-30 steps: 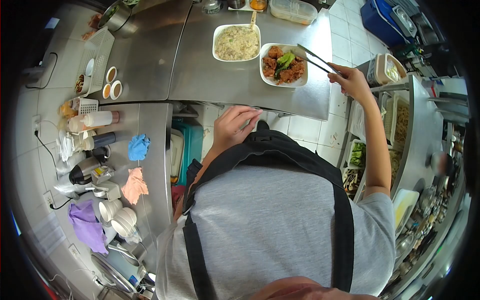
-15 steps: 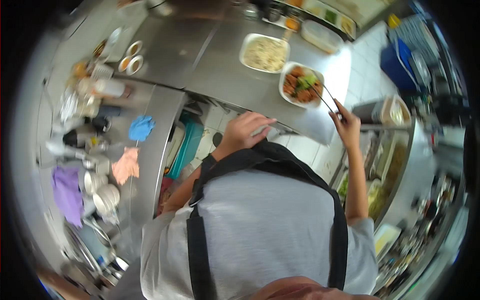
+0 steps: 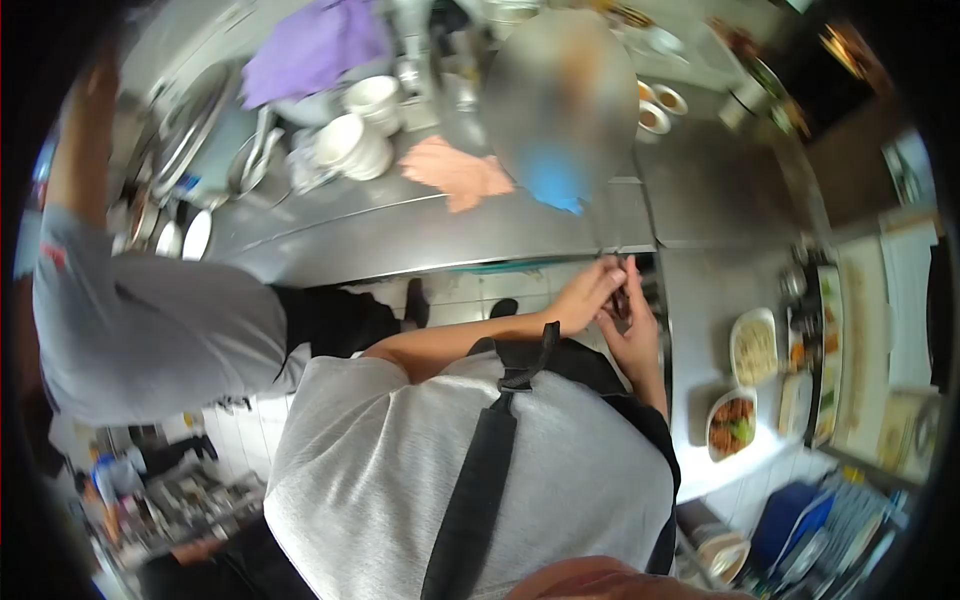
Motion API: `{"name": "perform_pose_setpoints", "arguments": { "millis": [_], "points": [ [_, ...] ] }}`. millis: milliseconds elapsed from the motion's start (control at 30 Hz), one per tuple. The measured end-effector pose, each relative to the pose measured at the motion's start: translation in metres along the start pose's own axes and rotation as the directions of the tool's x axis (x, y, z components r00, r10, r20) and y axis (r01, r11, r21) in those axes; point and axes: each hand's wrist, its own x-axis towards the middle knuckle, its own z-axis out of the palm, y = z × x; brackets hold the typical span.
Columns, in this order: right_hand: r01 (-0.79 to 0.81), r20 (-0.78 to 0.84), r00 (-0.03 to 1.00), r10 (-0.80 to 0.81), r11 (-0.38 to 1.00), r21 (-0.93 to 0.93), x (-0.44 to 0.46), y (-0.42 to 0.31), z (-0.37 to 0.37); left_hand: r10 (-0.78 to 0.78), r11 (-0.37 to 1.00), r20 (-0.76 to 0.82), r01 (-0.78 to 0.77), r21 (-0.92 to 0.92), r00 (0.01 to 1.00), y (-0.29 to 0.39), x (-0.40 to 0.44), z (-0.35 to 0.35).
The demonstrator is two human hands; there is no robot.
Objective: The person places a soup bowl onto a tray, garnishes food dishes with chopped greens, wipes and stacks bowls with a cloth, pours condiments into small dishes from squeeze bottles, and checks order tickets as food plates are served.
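Left hand: the wearer's bare left hand meets the right, fingertips close together.
Right hand: the bare right hand, fingers raised; a small dark object lies between both hands, its grip unclear.
Bowls: a white bowl of pale rice and a white bowl of reddish-brown pieces with green leaf, near each other on the steel worktop.
Cloths: crumpled peach, blue and purple cloths.
Cups: stacked white cups behind the peach cloth.
Co-worker: a person in a grey shirt, at the wearer's left.
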Motion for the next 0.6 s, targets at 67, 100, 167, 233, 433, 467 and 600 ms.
{"name": "perform_pose_setpoints", "arguments": {
  "millis": [67,100,167,233,433,467,600],
  "points": [
    [0.001,0.111,0.994,0.000,1.000,-0.009,0.031,0.003,0.032,0.086,0.996,-0.291,-0.076,0.046,0.953,0.022,0.000,-0.066],
    [-0.052,0.168,0.984,0.060,0.997,-0.051,0.044,0.008,0.044,0.161,0.978,-0.426,-0.084,0.193,0.890,0.042,-0.001,-0.114],
    [0.012,0.213,0.977,0.017,0.990,-0.138,0.068,0.015,0.065,0.298,0.911,-0.703,0.027,0.412,0.646,0.071,-0.010,-0.225],
    [0.033,0.236,0.972,0.012,0.982,-0.184,0.088,0.024,0.081,0.379,0.925,-0.856,-0.115,0.362,0.352,0.117,-0.027,-0.321],
    [0.201,0.138,0.977,-0.161,0.909,-0.365,0.135,0.066,0.098,-0.212,0.924,-0.885,-0.209,-0.319,0.415,0.174,-0.089,-0.600],
    [0.223,0.091,0.975,-0.204,0.871,-0.437,0.145,0.066,0.098,-0.241,0.914,-0.862,-0.196,-0.356,0.445,0.176,-0.093,-0.626],
    [0.293,-0.010,0.916,-0.400,0.687,-0.665,0.186,0.061,0.102,-0.251,0.948,-0.863,-0.071,-0.312,0.439,0.178,-0.112,-0.694]
  ]
}}
